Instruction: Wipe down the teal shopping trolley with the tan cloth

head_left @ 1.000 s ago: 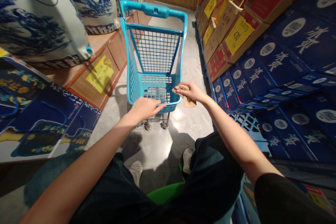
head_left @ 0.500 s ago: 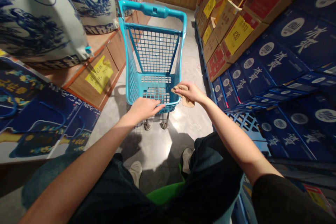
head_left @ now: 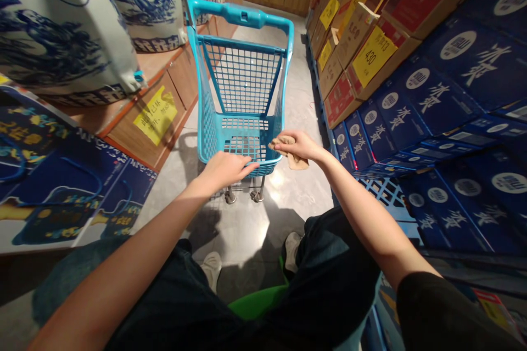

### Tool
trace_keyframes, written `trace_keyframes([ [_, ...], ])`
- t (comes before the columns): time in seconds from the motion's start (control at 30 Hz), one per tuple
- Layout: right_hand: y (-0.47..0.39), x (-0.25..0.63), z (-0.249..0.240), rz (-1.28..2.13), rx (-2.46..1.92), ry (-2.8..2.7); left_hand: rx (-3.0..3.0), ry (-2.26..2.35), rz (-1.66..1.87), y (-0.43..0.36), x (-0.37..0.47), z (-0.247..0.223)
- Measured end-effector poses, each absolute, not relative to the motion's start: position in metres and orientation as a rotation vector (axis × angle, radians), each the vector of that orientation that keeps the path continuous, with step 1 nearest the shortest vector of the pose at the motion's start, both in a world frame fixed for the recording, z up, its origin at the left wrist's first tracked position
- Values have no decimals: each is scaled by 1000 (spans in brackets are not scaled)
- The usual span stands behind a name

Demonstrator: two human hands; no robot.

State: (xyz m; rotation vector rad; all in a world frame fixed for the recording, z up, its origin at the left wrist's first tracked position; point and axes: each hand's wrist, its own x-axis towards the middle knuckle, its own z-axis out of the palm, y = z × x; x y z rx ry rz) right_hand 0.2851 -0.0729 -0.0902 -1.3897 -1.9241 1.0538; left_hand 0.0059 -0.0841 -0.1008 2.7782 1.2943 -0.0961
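Note:
A blue plastic shopping cart (head_left: 242, 49) stands upright in front of me, its mesh basket facing up. My left hand (head_left: 228, 169) is closed over the cart's near rim, thumb lying along the edge; the fingertips are hidden inside the basket. At the near right corner, my right hand (head_left: 302, 145) grips a crumpled tan cloth (head_left: 298, 162), part of which hangs below the fingers. The cloth is beside the cart's right side; I cannot tell whether it touches it.
Large blue-and-white jars (head_left: 152, 0) line a wooden ledge (head_left: 181, 79) on the left, with printed boxes (head_left: 102, 175) nearer me. Stacked blue cartons (head_left: 428, 93) and brown cartons (head_left: 349, 38) rise on the right. Something green (head_left: 257, 303) is between my legs.
My right hand has shifted very slightly, and the hanging part of the cloth has swung a little to the right. My left hand and the cart stay in place.

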Motion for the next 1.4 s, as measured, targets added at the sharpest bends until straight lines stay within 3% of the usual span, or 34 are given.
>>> trace_keyframes([
  [0.13, -78, 290, -83, 1232, -1361, -2052, 2795, 1288, -124, -86, 7, -101],
  [0.4, -61, 281, -97, 732, -1474, -1767, 2820, 1287, -181, -86, 8, -96],
  [0.63, -75, 293, -78, 1211, -1356, -2119, 2811, 1288, -200, -88, 9, -96],
  [0.9, -65, 283, -92, 660, -1543, -1848, 2825, 1279, -200, -86, 10, -95],
  [1.17, -76, 291, -79, 1126, -1392, -2152, 2804, 1287, -182, -88, 9, -97],
  [1.33, -70, 283, -88, 667, -1567, -1886, 2836, 1285, -184, -85, 10, -98],
  [1.4, -69, 281, -87, 634, -1602, -1881, 2845, 1287, -194, -85, 11, -98],
])
